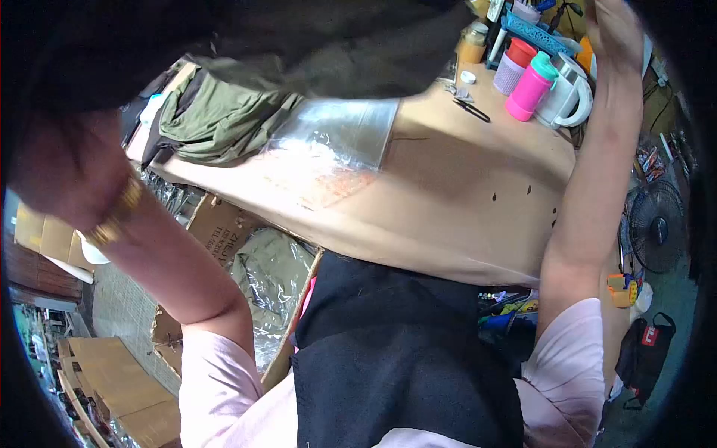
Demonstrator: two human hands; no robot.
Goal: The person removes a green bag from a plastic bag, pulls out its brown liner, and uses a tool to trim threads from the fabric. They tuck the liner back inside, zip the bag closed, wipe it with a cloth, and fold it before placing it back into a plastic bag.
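A dark garment hangs in the air across the upper left, close to the camera and blurred. My left hand is raised at the left edge against its lower side; shadow, cloth and blur hide the fingers. At the top right, my right hand is lifted high, its fingers cut off by the frame edge. Beneath the dark cloth, an olive green garment lies crumpled on the table. Beside it lies a clear plastic bag with orange print near its lower end.
Thread snips, a pink bottle, a white kettle, a red-topped cup and a jar stand or lie at the back right. An open carton holds bagged garments below the table edge. A black fan stands right.
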